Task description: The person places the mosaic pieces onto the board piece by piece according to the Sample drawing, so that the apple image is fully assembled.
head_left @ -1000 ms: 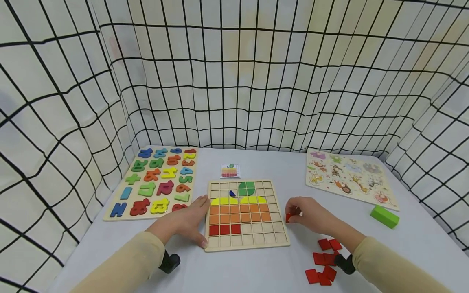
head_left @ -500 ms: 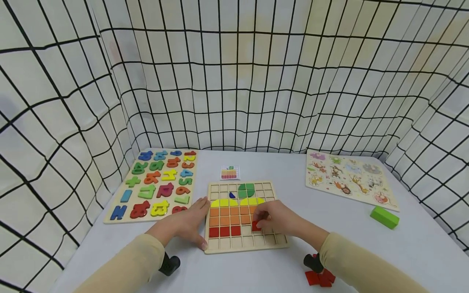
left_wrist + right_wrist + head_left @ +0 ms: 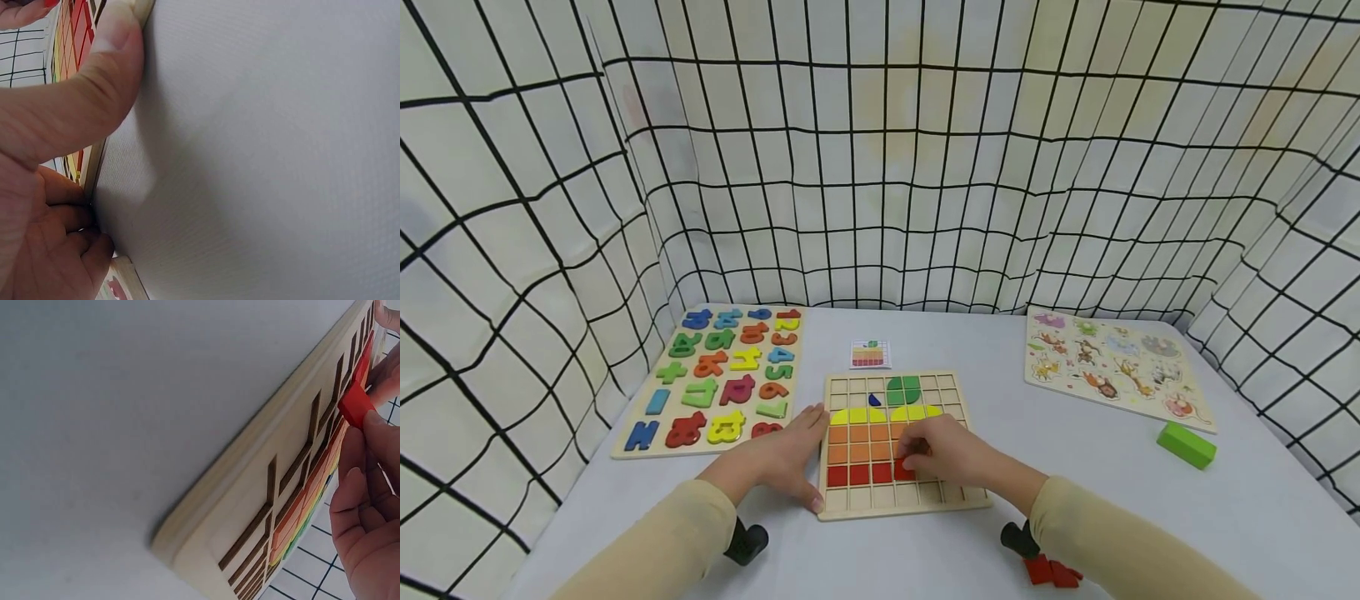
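A wooden grid board [image 3: 910, 497] lies in the middle of the table, its cells partly filled with green, yellow, orange and red pieces. My right hand [image 3: 947, 450] pinches a red square tile [image 3: 357, 405] between thumb and fingers. In the right wrist view that tile is tilted close over the board; in the head view it overlaps the cell just right of three red tiles [image 3: 859, 475] in a row. My left hand [image 3: 782, 454] rests against the board's left side, fingers extended along the edge and thumb [image 3: 115, 69] at the near left corner.
Loose red tiles [image 3: 1039, 570] lie at the front right, partly hidden by my right sleeve. A pattern card [image 3: 870, 355] is behind the board. Left is a letter and number puzzle [image 3: 709, 383]; right are an animal puzzle [image 3: 1112, 367] and a green block [image 3: 1186, 445]. Black netting surrounds the table.
My right hand has moved left from beside the board to over its red row, carrying the red tile. The left hand has stayed against the board's edge.
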Available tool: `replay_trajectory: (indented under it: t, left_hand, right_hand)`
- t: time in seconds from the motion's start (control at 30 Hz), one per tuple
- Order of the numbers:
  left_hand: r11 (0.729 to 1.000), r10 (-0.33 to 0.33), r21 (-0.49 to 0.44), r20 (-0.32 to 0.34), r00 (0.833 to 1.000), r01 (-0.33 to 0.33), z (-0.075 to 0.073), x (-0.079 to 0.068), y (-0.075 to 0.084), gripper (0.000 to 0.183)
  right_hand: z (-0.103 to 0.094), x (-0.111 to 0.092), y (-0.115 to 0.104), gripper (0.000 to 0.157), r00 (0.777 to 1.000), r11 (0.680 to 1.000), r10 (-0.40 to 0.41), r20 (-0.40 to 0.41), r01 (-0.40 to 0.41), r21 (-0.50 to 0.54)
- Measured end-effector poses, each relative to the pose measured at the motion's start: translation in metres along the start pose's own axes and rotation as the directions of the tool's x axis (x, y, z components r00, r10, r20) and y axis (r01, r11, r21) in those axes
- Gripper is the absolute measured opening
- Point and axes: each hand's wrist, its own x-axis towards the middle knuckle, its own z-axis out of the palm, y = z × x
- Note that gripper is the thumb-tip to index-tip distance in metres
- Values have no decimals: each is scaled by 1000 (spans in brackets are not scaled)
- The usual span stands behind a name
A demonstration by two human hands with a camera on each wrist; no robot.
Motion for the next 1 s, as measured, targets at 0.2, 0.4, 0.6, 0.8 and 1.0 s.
replay_trajectory:
  t: [0.2,0.4,0.6,0.8,1.0]
  left_hand:
    - [1000,4,0,-3,1000,-4,0,-1,0,124]
    - [1000,5,-6,-1,1000,-5,1,1,-2,125]
    - [1000,6,-7,0,1000,-6,3,1,-3,124]
    - [1000,7,-8,-2,1000,-7,3,0,-3,124]
    - [1000,9,-12,-1,1000,-9,3,-1,-3,124]
  right_hand:
    - [2,3,-3,4,1000,998,7,3,-7,-56]
    - [3,4,-7,6,1000,995,10,8,-10,-102]
    - [5,4,-7,5,1000,983,-8,1,8,-184]
    - [6,4,-8,5,999,973,-35,-6,33,-230]
    - [1,0,-10,7,999,975,-37,-12,33,-218]
